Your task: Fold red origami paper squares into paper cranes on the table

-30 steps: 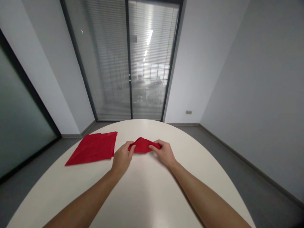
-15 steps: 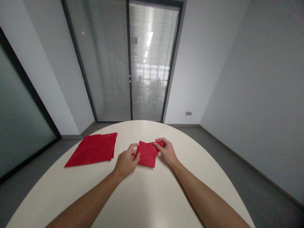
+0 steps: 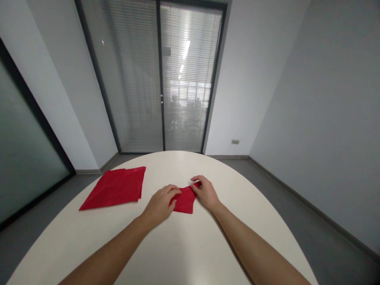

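A small folded piece of red paper (image 3: 184,202) lies low over the table in front of me, between my two hands. My left hand (image 3: 162,201) is on its left side, fingers bent over the edge and thumb below, gripping it there. At the upper right corner my right hand (image 3: 205,192) pinches the paper between thumb and fingers. Both side corners are partly hidden by my fingers. Farther left lies a stack of larger red paper sheets (image 3: 115,188), its edges slightly uneven, touched by neither hand.
The white round table (image 3: 178,245) curves away toward a glass door with blinds (image 3: 187,118). A pale wall (image 3: 311,118) rises on the right, with a small wall socket (image 3: 235,141) low down. A frosted glass panel (image 3: 26,138) stands on the left.
My left hand has shifted its fingers up and over the paper's left side, covering more of it. The paper and my right hand have moved slightly down toward me.
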Motion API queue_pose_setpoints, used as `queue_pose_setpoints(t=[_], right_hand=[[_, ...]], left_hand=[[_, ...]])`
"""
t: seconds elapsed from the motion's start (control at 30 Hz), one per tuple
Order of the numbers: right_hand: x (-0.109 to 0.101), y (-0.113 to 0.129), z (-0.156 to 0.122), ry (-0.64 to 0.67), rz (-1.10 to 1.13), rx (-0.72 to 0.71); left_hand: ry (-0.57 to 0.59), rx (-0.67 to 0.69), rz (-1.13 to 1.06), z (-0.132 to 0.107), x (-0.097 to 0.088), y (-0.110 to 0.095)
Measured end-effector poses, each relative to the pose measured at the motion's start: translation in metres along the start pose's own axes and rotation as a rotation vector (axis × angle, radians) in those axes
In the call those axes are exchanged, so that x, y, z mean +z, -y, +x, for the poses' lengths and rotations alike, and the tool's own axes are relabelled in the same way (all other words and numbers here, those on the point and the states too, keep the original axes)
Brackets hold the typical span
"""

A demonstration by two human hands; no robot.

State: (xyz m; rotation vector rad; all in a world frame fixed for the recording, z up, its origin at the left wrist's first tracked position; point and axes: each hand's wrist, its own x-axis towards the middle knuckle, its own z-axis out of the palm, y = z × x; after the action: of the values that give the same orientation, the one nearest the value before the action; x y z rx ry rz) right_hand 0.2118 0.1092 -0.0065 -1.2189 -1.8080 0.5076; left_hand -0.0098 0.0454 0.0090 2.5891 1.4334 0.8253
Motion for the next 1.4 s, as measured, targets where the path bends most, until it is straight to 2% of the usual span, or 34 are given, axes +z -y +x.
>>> queue_pose_setpoints(t=[0.1, 0.4, 0.6, 0.97, 1.23, 1.4], right_hand=[[0.001, 0.001, 0.000, 0.019, -0.034, -0.029], [-0.002, 0.011, -0.002, -0.040, -0.246, -0.206], [0.001, 0.017, -0.006, 0.101, -0.206, -0.329], [0.002, 0.020, -0.007, 0.187, -0.233, -0.309], [0.000, 0.024, -0.009, 0.222, -0.190, -0.256], [0.000, 0.024, -0.010, 0.234, -0.175, -0.240]], left_hand=[[0.076, 0.110, -0.088, -0.001, 0.006, 0.006], [0.092, 0.065, -0.082, -0.002, 0.009, 0.008], [0.075, 0.079, -0.072, -0.002, 0.008, 0.007], [0.084, 0.027, 0.002, -0.005, 0.002, 0.006], [0.077, 0.049, -0.009, -0.005, -0.007, 0.000], [0.082, 0.009, 0.075, -0.006, -0.005, 0.001]])
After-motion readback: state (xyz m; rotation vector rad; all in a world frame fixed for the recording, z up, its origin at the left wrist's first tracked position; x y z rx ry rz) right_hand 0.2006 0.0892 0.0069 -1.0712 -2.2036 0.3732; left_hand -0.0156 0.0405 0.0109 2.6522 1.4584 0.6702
